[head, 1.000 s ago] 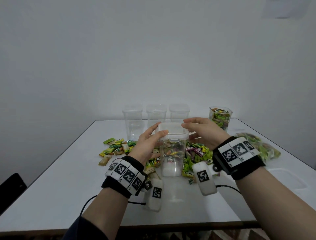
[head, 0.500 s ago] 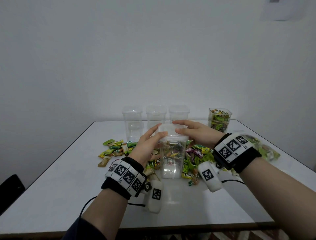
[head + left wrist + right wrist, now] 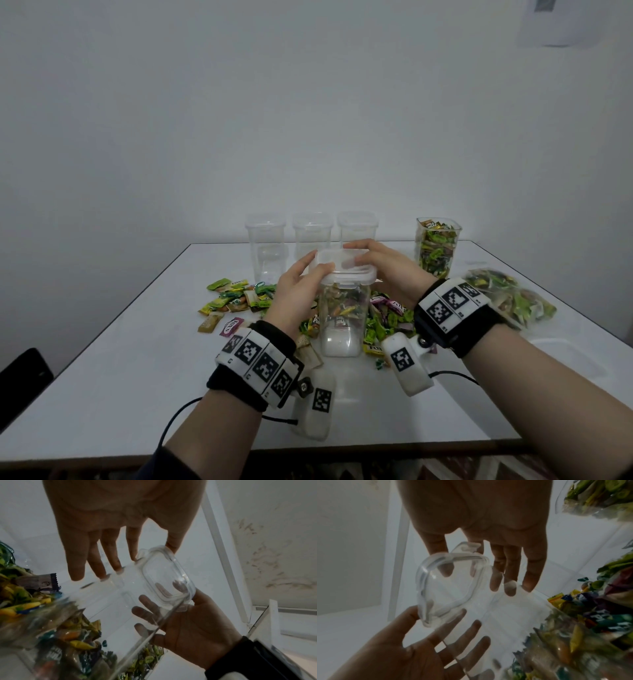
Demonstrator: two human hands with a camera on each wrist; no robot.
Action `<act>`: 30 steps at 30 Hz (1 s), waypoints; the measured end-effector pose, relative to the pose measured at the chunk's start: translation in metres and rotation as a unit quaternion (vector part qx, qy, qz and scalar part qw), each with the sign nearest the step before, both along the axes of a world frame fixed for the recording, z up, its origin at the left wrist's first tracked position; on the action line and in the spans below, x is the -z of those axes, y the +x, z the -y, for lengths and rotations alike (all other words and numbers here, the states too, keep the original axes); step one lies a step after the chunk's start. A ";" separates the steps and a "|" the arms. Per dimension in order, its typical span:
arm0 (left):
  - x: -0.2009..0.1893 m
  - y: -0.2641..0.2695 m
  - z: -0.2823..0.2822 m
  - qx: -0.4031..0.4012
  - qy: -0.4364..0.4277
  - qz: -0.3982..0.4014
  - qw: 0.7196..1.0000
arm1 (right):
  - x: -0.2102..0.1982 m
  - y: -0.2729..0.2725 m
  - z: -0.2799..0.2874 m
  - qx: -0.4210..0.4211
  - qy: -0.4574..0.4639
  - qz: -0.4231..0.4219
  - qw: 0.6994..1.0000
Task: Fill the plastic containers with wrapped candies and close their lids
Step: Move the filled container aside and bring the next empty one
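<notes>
Five clear containers (image 3: 345, 308) stand on the table: three empty, two holding candies; one candy bag (image 3: 507, 301).

Left hand (image 3: 120, 520) and right hand (image 3: 192, 626) flank the clear lid (image 3: 164, 574) atop the candy-filled container (image 3: 77, 628).
</notes>
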State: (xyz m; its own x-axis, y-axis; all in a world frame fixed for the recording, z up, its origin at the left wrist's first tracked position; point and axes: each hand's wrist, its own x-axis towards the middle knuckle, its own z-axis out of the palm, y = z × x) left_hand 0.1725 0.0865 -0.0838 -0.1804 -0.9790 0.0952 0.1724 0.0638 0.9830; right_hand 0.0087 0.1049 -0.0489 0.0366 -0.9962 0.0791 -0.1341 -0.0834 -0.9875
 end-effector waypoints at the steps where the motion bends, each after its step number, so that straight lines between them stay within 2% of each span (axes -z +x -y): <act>1: 0.001 0.000 -0.001 -0.026 -0.006 -0.006 1.000 | 0.001 0.000 0.000 0.010 0.001 0.004 1.000; 4: 0.002 0.003 -0.002 -0.107 -0.029 -0.005 0.994 | 0.005 0.000 -0.003 0.012 0.012 0.003 1.000; 7: 0.001 0.008 -0.003 -0.130 -0.069 0.005 0.989 | 0.012 0.005 -0.006 0.016 0.011 0.007 1.000; 11: -0.005 0.013 -0.007 -0.061 -0.078 0.050 0.994 | 0.020 0.015 -0.005 0.079 -0.018 0.089 0.993; 14: -0.005 0.013 -0.010 0.018 -0.079 0.093 0.992 | 0.025 0.019 -0.008 0.056 -0.033 0.158 0.985; 16: -0.005 0.012 -0.011 0.041 -0.083 0.121 0.988 | 0.025 0.021 -0.009 0.056 -0.041 0.164 0.984; 21: -0.005 0.014 -0.009 0.076 -0.092 0.086 0.989 | 0.023 0.022 -0.007 0.062 -0.039 0.176 0.982; 24: -0.002 0.013 -0.011 0.032 -0.098 0.057 0.993 | 0.020 0.022 -0.006 0.035 -0.040 0.196 0.979; 27: -0.001 0.014 -0.011 -0.026 -0.123 0.069 0.990 | 0.022 0.020 -0.002 0.037 -0.043 0.179 0.982; 30: -0.002 0.013 -0.010 -0.037 -0.135 0.079 0.987 | 0.025 0.018 0.001 0.037 -0.041 0.169 0.984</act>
